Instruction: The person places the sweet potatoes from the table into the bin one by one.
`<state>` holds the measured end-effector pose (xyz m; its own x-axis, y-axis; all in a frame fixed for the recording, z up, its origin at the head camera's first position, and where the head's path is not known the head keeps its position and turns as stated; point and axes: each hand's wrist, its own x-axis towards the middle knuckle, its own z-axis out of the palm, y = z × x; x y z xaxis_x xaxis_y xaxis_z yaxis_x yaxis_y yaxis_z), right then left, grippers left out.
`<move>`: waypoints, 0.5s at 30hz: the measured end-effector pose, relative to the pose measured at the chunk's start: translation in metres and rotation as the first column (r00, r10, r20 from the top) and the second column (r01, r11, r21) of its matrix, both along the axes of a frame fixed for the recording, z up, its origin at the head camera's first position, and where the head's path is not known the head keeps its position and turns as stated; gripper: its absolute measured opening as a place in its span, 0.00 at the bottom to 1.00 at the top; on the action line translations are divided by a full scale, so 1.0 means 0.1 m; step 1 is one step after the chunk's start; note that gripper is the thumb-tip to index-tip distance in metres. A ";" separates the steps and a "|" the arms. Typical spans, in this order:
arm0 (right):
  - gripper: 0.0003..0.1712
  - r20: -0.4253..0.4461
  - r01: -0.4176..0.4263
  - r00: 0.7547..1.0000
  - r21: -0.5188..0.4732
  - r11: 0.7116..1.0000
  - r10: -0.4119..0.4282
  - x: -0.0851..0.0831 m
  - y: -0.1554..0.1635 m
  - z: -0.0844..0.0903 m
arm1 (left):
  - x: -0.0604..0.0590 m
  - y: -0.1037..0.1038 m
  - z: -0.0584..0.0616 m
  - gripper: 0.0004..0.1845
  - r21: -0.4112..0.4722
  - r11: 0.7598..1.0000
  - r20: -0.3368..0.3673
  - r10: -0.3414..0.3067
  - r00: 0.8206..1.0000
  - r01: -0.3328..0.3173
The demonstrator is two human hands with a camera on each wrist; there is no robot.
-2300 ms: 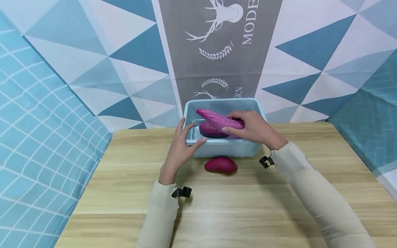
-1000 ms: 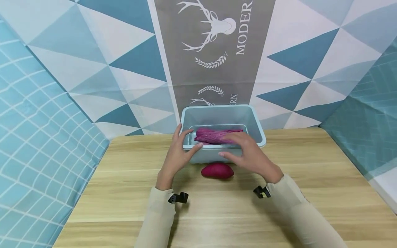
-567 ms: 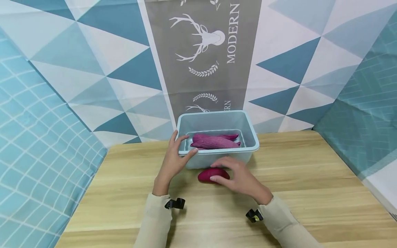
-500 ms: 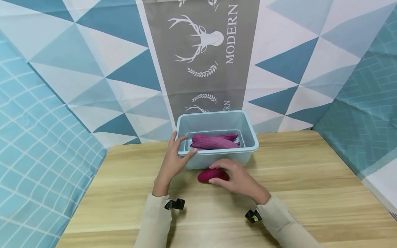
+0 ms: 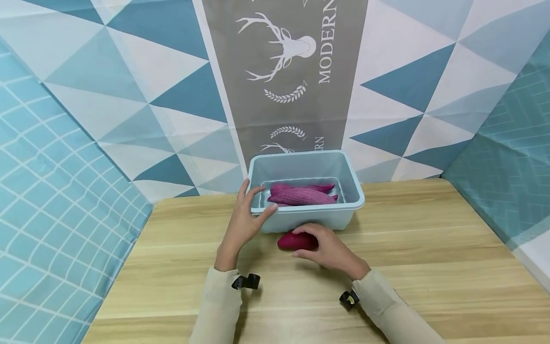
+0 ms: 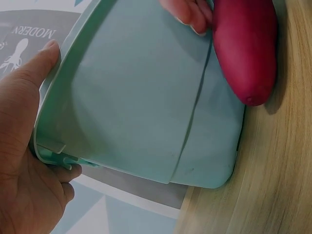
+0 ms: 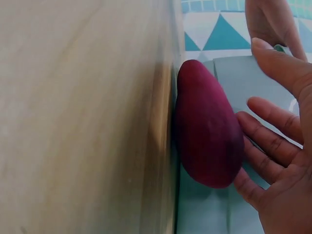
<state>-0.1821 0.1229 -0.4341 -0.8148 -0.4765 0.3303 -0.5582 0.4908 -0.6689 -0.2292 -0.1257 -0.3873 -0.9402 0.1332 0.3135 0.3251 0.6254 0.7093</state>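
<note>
In the head view, a light blue plastic bin (image 5: pixel 301 220) stands at the table's back. Long, streaked purple vegetables (image 5: pixel 302 197) lie inside it. My left hand (image 5: pixel 242 220) grips the bin's left front corner, thumb over the front rim and fingers round the left side. A dark red sweet potato (image 5: pixel 294 241) lies on the table against the bin's front. Around its right end is my right hand (image 5: pixel 328 248). In the right wrist view, the right hand's loosely extended fingers (image 7: pixel 273 141) are right at the sweet potato (image 7: pixel 207 126), on its bin side, with the thumb apart.
The wooden table (image 5: pixel 301 306) runs up to a patterned wall cloth (image 5: pixel 296 95) just behind the bin. Blue tiled cloth (image 5: pixel 51 191) hangs on the left, and a teal one (image 5: pixel 515 143) on the right.
The right hand held a streaked purple vegetable over the bin, let it go inside, then came out and down to the sweet potato. The left hand has stayed on the bin's corner.
</note>
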 end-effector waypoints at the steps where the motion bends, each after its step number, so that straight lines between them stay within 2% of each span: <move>1: 0.27 0.006 -0.001 1.000 0.002 1.000 0.001 -0.01 0.00 0.00 | 0.00 0.00 0.01 0.35 0.000 1.000 -0.001 -0.001 1.000 0.001; 15: 0.35 0.120 -0.021 0.993 0.107 0.994 0.009 -0.03 0.02 -0.06 | 0.00 -0.01 0.01 0.34 0.004 1.000 0.015 -0.001 1.000 0.001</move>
<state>-0.1850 0.1246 -0.4397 -0.8377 -0.5165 0.1773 -0.4856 0.5559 -0.6747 -0.2287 -0.1264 -0.3860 -0.9447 0.1331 0.2998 0.3151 0.6218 0.7170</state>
